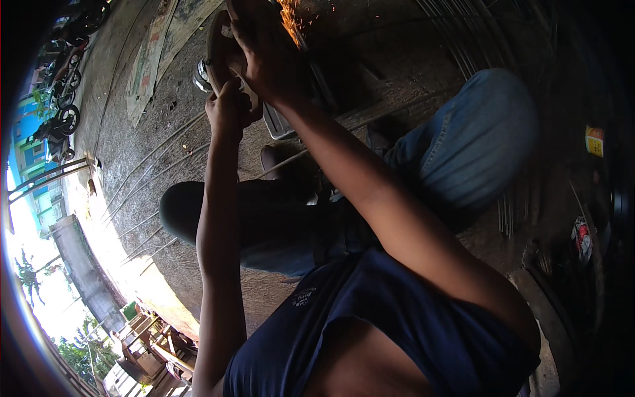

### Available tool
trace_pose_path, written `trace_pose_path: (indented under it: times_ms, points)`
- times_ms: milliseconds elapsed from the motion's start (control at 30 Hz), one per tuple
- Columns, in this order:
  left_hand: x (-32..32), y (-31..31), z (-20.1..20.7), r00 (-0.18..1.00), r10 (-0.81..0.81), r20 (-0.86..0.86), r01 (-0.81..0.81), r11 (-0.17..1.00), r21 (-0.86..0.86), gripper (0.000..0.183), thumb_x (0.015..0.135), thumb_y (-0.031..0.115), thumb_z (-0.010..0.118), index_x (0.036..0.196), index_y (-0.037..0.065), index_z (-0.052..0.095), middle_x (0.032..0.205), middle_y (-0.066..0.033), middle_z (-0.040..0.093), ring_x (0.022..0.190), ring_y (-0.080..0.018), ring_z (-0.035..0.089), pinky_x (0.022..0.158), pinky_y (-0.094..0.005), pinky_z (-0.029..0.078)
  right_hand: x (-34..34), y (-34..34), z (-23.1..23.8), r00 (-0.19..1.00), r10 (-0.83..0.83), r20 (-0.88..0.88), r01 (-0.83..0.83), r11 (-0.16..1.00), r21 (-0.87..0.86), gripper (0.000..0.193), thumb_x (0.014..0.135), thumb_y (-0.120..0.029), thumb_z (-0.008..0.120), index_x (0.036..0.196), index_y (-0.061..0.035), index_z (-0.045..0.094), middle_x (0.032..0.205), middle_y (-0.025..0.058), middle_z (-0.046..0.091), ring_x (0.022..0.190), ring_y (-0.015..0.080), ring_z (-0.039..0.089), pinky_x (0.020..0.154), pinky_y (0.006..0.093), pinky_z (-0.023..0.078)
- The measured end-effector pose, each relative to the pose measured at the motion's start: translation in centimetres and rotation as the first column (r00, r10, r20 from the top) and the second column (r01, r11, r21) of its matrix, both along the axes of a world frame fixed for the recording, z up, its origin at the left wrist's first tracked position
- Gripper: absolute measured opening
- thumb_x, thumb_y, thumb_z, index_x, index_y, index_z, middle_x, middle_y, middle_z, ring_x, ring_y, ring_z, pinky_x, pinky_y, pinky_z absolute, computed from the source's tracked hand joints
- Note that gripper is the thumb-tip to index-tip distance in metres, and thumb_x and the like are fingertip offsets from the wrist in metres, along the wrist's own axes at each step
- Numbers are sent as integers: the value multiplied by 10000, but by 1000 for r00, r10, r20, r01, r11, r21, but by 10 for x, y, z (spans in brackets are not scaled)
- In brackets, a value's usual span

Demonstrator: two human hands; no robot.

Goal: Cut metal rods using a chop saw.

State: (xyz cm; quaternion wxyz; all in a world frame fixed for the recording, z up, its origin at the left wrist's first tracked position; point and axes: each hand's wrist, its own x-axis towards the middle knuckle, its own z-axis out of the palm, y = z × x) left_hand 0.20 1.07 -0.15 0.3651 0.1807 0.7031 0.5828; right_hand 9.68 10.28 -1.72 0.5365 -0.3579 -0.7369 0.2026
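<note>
At the top of the head view, both my hands are on a dark, rounded power tool [217, 56], partly cut off by the frame's edge. My left hand [227, 109] is closed in a fist at its near end. Farther up, my right hand [263, 66] wraps over its right side; the fingers are dim and partly hidden. Orange sparks [290, 21] spray just right of my right hand. Below the hands lies a pale-rimmed metal plate [278, 124]. A round, shiny metal part [202, 76] sits left of the tool. The cutting spot itself is hidden.
My bent knees [486, 132] flank the work. Long thin rods [149, 165] lie on the rough floor at left, with more rods [456, 33] at upper right. A wooden board [151, 59] lies at upper left. Motorcycles [63, 126] stand beyond. A yellow-and-red packet [594, 141] is at far right.
</note>
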Motion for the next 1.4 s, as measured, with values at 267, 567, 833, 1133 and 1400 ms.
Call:
trace_pose_path:
  times_ms: [267,567,833,1133,1400]
  points:
    - [-5,-2,-9,990,-98,-98,101,995,26,187,817,201,670,792,39,579,614,-40,562,488,-122,548,440,-265,425,-2,-2,-6,998,-16,55,17,1000,-10,634,771,-301,733,1359,-185,530,1167,156,531,1124,351,502,1008,510,361]
    - [0,-1,2,999,-11,-36,8,998,-57,184,814,200,663,789,37,581,608,-43,564,493,-125,555,431,-264,421,4,-8,0,991,-104,83,101,994,32,631,806,-297,693,1395,-183,498,1187,162,531,1153,353,497,1003,503,369]
    - [5,-1,4,999,1,-33,-2,1000,-30,192,814,206,657,771,37,576,611,-37,560,493,-122,552,441,-264,424,8,-11,7,998,-56,37,57,998,-20,649,796,-276,704,1400,-178,488,1197,179,529,1163,367,500,1020,493,363]
    - [7,-2,8,997,-10,-80,5,998,-59,183,805,207,660,778,43,584,601,-39,560,489,-125,547,452,-271,420,6,-11,1,990,-73,117,74,997,-3,656,786,-283,715,1392,-168,491,1168,194,533,1130,372,510,1017,499,358]
    - [4,-3,2,1000,13,-11,-13,1000,3,166,810,171,663,806,21,593,606,-45,558,484,-128,540,447,-270,404,12,-16,8,989,-75,130,79,997,-21,653,786,-274,700,1393,-165,486,1137,165,543,1093,356,525,959,484,410]
